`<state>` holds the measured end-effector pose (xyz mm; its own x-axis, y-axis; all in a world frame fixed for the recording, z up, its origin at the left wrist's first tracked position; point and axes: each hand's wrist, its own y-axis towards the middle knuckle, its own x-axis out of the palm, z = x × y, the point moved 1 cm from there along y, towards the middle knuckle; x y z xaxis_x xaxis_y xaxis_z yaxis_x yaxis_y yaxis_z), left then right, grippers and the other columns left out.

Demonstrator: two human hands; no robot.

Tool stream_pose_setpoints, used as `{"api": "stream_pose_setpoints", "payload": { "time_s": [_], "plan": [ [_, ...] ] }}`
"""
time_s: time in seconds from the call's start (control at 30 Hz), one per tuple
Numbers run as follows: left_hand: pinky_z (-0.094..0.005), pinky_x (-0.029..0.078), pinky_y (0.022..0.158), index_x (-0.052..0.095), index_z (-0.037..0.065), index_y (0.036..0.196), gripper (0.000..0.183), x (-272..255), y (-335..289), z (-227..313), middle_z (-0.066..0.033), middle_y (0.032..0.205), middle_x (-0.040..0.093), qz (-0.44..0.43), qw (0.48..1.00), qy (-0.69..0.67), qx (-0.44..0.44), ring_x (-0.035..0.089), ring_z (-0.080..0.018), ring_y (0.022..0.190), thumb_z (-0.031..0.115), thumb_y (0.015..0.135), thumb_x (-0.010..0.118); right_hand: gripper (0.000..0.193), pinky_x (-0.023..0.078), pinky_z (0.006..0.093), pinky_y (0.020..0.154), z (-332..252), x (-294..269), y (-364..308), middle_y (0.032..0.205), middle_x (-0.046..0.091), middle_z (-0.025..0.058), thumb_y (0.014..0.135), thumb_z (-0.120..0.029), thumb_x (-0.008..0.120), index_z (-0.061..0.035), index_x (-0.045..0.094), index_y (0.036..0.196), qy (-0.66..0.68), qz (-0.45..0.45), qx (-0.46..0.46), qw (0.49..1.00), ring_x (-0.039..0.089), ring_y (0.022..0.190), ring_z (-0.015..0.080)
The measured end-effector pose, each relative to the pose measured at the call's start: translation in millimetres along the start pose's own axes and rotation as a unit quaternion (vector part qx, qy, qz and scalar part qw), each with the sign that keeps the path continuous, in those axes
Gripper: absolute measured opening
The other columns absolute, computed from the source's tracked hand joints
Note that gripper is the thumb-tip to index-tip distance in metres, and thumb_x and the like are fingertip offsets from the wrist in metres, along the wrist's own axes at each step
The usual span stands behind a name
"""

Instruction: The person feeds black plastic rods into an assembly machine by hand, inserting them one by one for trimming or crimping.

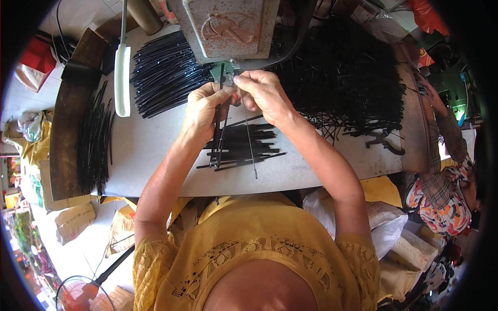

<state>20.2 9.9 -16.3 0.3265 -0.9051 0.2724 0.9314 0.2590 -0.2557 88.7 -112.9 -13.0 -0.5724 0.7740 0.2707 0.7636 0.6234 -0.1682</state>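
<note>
Both hands meet under the front of a worn metal machine [228, 31] with a raised emblem. My left hand [203, 108] is closed around slim black rods [217, 142], which stand almost lengthwise and reach down past the wrist. The fingers of my right hand [265, 96] are pinched together close to the left fingertips. From them a thin grey metal rod [250, 139] slants down towards the table's near edge. What the fingertips press on is partly hidden. A small pile of black rods [259, 142] lies on the white table [155, 155] below the hands.
Black rods lie in a bundle [171, 72] at the back left, a row [95, 145] along the left edge and a large heap [337, 78] on the right. Pliers [385, 142] lie at the right. A white lamp [122, 83] hangs left. Another person [443, 192] sits at the right.
</note>
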Motion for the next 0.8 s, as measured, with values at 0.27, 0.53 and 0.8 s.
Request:
{"api": "stream_pose_setpoints", "payload": {
  "time_s": [0.27,0.53,0.8],
  "plan": [
    [-0.0173,0.028,0.037,0.052,0.004,0.068,0.012,7.3,-0.6,1.3,-0.0060,0.063,0.057,0.006,1.000,0.001,0.017,0.041,-0.0050,0.043,0.009,0.077,0.057,0.018,0.028,0.0182,0.036,-2.0,-1.1,-0.7,0.058,0.054,0.0066,0.083,-0.013,0.051,-0.0009,0.053,0.069,-0.005,0.017,-0.008,1.000,0.040,0.041,0.0045],
    [-0.0179,0.030,0.038,0.050,0.003,0.068,0.011,4.2,1.7,5.3,-0.0079,0.062,0.056,0.012,1.000,-0.010,0.004,0.043,-0.0070,0.044,0.005,0.075,0.057,0.019,0.029,0.0187,0.036,1.6,1.9,6.2,0.058,0.053,0.0060,0.083,-0.014,0.051,-0.0011,0.054,0.069,-0.018,0.017,0.005,1.000,0.041,0.042,0.0050],
    [-0.0187,0.028,0.033,0.047,0.002,0.069,0.012,2.7,9.4,7.1,-0.0097,0.060,0.055,0.057,0.998,0.007,0.007,0.041,-0.0082,0.038,-0.002,0.071,0.058,0.018,0.037,0.0176,0.038,-7.1,-1.7,-5.3,0.065,0.056,0.0057,0.083,-0.018,0.053,-0.0003,0.056,0.079,-0.069,0.030,0.048,0.996,0.049,0.046,0.0062]
  ]
}}
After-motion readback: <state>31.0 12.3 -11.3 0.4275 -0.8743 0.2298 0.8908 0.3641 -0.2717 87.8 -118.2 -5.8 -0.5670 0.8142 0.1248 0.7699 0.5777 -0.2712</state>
